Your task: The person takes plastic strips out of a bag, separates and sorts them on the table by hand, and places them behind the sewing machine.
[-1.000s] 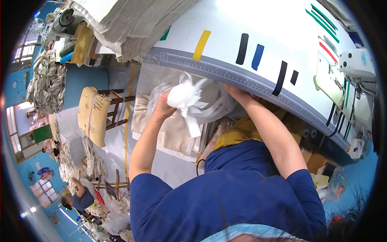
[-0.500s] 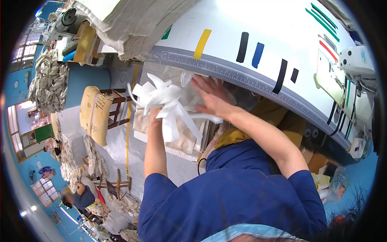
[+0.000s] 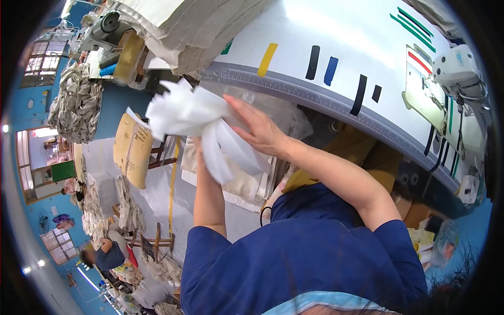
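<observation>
I see the left hand, mostly hidden, seemingly gripping white strips; the outstretched right hand lies against them. I'd want that grip snug.

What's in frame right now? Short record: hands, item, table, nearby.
left hand: mostly hidden behind white strips, apparently holding them
right hand: fingers extended, at the strips; grip unclear
strips: loose bundle, blurred, some ends hanging
table: white top, ruler-marked edge, coloured tape pieces
on table: cloth stack, sewing machine
below table edge: clear plastic
</observation>
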The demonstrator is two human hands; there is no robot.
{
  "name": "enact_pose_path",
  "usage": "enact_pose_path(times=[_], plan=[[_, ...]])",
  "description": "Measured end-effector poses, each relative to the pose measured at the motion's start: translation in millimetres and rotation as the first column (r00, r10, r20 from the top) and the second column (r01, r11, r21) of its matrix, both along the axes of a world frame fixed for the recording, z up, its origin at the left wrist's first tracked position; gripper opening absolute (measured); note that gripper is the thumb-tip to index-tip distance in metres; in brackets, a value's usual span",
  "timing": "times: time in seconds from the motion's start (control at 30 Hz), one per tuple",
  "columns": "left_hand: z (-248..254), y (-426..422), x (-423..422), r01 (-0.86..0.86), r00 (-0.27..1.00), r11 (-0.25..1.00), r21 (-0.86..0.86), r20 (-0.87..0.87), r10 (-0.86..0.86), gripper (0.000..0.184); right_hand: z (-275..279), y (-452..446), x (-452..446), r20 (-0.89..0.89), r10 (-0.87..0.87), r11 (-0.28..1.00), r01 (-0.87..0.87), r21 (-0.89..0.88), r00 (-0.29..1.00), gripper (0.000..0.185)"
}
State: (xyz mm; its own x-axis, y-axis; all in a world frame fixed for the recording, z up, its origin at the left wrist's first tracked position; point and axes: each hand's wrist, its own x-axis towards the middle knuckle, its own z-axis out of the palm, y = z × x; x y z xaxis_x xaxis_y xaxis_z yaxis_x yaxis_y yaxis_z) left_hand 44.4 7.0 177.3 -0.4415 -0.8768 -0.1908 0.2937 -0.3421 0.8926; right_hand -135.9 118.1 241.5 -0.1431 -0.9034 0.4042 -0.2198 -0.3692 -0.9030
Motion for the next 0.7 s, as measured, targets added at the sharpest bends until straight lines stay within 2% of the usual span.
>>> enact_pose_path(times=[0.03,0.07,0.1,0.13,0.2,0.3,0.37,0.4,0.43,0.47,0.5,0.53,0.57,0.6,0.67,0.7], plan=[[10.1,3.8,-7.9,-0.032,0.999,0.999,-0.013,-0.006,0.032,0.044,7.3,2.0,-1.4,0.004,0.007,0.999,-0.007,0.053,1.0,0.067],[17.7,9.0,-21.9,-0.091,0.993,0.994,-0.053,0.063,0.095,0.042,14.4,4.2,-2.7,0.009,0.013,0.994,-0.014,0.106,1.0,0.066],[57.6,25.5,-33.0,0.075,0.985,0.965,-0.252,0.169,-0.033,0.058,20.4,6.3,-3.7,0.014,0.017,0.987,-0.019,0.157,1.0,0.065],[71.6,29.6,-40.3,-0.019,0.99,0.979,-0.202,0.135,0.047,0.055,26.2,9.7,-3.3,0.002,-0.036,0.989,0.035,0.141,0.999,0.065],[81.9,46.9,-49.4,-0.004,1.0,0.978,-0.21,-0.025,-0.001,0.051,38.0,15.9,-3.8,-0.027,-0.14,0.985,0.142,0.101,0.99,0.065],[109.2,65.3,-80.3,-0.01,0.998,0.989,-0.15,0.054,0.018,0.049,43.1,24.5,-16.2,-0.108,-0.314,0.948,0.306,-0.084,0.943,0.069],[114.4,72.6,-101.7,-0.027,0.998,0.993,-0.114,0.045,0.032,0.044,40.7,25.2,-32.0,0.119,-0.205,0.977,0.21,-0.031,0.971,0.074],[117.5,76.4,-111.6,-0.032,0.999,0.995,-0.093,0.041,0.036,0.042,42.6,21.1,-44.9,0.427,-0.081,0.993,0.036,0.114,0.9,0.078],[124.4,79.7,-120.6,0.046,0.998,0.993,-0.106,-0.026,-0.049,0.039,44.5,16.9,-58.0,0.774,-0.065,0.972,-0.136,0.192,0.63,0.083],[121.3,76.1,-129.7,0.085,0.995,0.99,-0.114,-0.037,-0.09,0.038,46.6,12.7,-71.0,0.939,-0.175,0.94,-0.235,0.249,0.297,0.087],[124.6,76.5,-143.5,0.112,0.994,0.99,-0.088,0.004,-0.112,0.039,53.8,25.8,-80.8,0.552,-0.238,0.955,0.09,0.281,0.799,0.089],[127.6,78.2,-158.0,0.138,0.99,0.989,-0.06,0.048,-0.135,0.039,57.1,41.4,-91.6,-0.058,-0.368,0.922,0.372,0.109,0.928,0.092],[129.1,78.8,-171.1,0.183,0.981,0.982,-0.051,0.07,-0.179,0.042,55.7,43.0,-105.5,-0.018,-0.374,0.921,0.373,0.108,0.927,0.093],[129.4,78.9,-183.2,0.227,0.97,0.973,-0.041,0.094,-0.223,0.044,65.1,49.1,-118.3,-0.074,-0.405,0.896,0.412,0.166,0.911,0.09],[132.0,79.1,-204.6,0.299,0.946,0.954,-0.025,0.136,-0.293,0.047,66.2,53.1,-137.5,0.202,-0.387,0.917,0.354,0.182,0.9,0.078],[134.1,79.1,-214.5,0.327,0.935,0.945,-0.018,0.151,-0.321,0.046,56.2,50.2,-143.3,0.419,-0.361,0.931,0.348,0.111,0.833,0.067]])
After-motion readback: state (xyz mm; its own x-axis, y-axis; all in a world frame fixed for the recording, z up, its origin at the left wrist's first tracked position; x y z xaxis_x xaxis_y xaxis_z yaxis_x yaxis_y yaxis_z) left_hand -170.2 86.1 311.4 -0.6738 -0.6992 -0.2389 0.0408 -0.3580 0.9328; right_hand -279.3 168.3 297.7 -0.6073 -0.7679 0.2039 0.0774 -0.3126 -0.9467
